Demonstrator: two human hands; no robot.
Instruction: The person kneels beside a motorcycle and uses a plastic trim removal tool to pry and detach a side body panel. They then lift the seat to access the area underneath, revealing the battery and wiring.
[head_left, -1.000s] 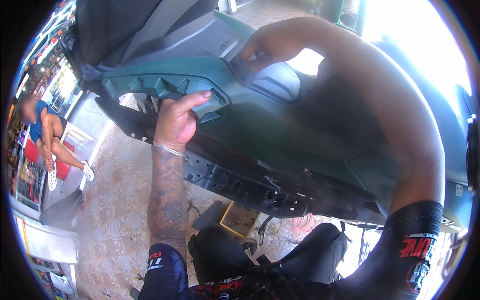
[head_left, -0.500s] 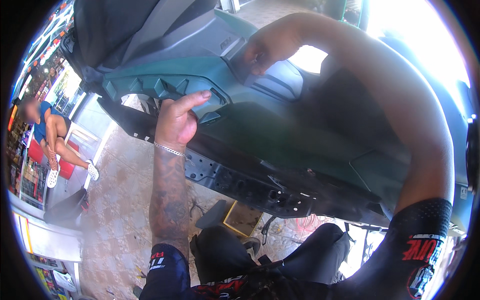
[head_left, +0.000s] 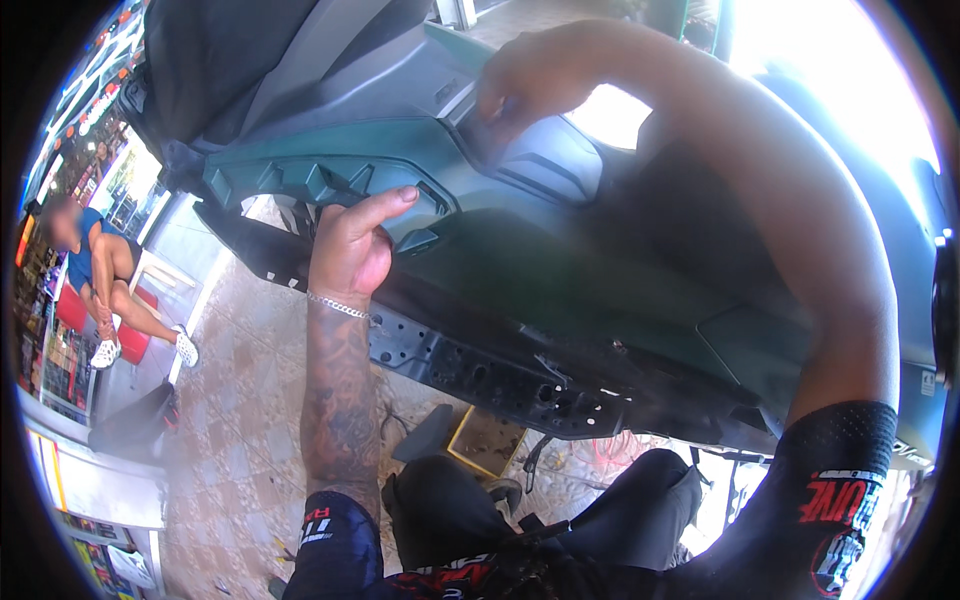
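Note:
A dark green scooter side panel (head_left: 560,280) spans the middle of the view. My left hand (head_left: 355,245) grips its ridged inner edge, thumb on top beside a slot and fingers hidden underneath. My right hand (head_left: 520,85) reaches over from the right, fingers curled down at a recess (head_left: 470,135) beside a grey trim piece (head_left: 560,165); whatever they hold is too hidden and blurred to make out. The black seat (head_left: 220,60) lies at the upper left. A black perforated rail (head_left: 480,380) runs below the green panel.
At the left, a person in a blue top (head_left: 95,250) sits on a red seat before shop shelves. A yellow tray (head_left: 462,435), dark loose pieces (head_left: 420,440) and red cords lie on the tiled floor (head_left: 230,400) below the scooter, near my bent legs (head_left: 630,500).
My right hand has shifted up a little compared with a second ago, its fingers still curled at the recess. My left hand stays in its place on the panel.

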